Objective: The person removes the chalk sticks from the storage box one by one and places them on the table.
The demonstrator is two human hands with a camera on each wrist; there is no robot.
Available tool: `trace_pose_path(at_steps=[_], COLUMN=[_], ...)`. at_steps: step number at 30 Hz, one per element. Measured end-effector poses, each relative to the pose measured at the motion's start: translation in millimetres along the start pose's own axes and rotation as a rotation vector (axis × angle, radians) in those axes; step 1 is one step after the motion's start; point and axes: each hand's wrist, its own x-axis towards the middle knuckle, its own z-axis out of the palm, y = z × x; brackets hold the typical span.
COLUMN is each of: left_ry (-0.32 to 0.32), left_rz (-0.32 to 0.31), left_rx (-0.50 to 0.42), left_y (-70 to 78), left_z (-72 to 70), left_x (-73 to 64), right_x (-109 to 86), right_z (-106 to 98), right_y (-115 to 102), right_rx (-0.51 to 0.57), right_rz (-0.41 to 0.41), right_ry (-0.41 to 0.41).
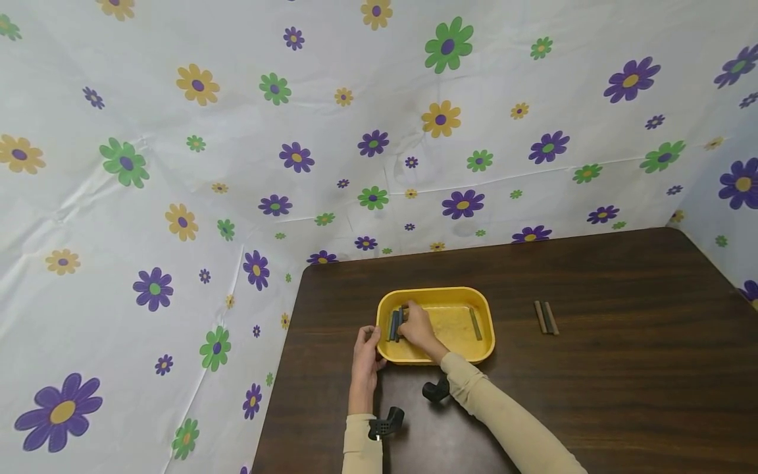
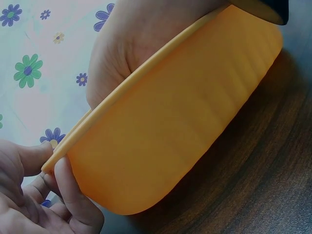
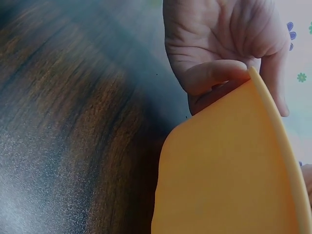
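A yellow tray (image 1: pixel 450 359) stands on the table. My left hand (image 1: pixel 364 355) grips its left rim near the front corner; in the left wrist view the thumb and fingers of that left hand (image 2: pixel 44 190) pinch the rim from both sides. My right hand (image 1: pixel 419 326) reaches into the tray, its thumb and forefinger around a dark stick (image 1: pixel 401 315) at the left end. Other dark blue-grey sticks (image 1: pixel 393 326) lie side by side along the left wall. In the left wrist view the tray wall hides the fingertips of the right hand (image 2: pixel 131 48).
A single olive stick (image 1: pixel 476 324) lies near the tray's right wall. Three brown and dark sticks (image 1: pixel 546 318) lie side by side on the dark wood table (image 1: pixel 616 368), right of the tray. A flower-printed white sheet (image 1: pixel 331 118) hangs behind and left of the table.
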Motion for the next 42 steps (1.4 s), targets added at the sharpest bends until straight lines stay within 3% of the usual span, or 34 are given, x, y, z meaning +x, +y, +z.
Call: trace_pose_path(at_steps=[3,9,22,33,42], left_ry=[-0.012,0.019,0.046,0.041,0.023], left_rz=[-0.007,-0.016,-0.006,-0.005,0.025], left_rx=[0.006,0.01,0.019,0.015,0.01], left_y=[4.3,-13.9,-17.6,-16.4,-16.8], left_z=[-0.4,-2.7,-1.4,-2.4,-2.5], left_x=[-3.4,10.8,14.0,13.7,12.8], right_x=[-1.0,-1.0,1.8,3.5,3.1], right_z=[-1.9,-2.8,-11.6,-23.1,-39.6], right_y=[-1.1,-1.4,-3.2,-5.3,-3.5], right_rx=[0.012,0.052,0.074,0.328,0.448], right_rz=[-0.004,0.01,0.058,0.139,0.16], right_ry=[-0.008,-0.025,-0.033,-0.071,-0.123])
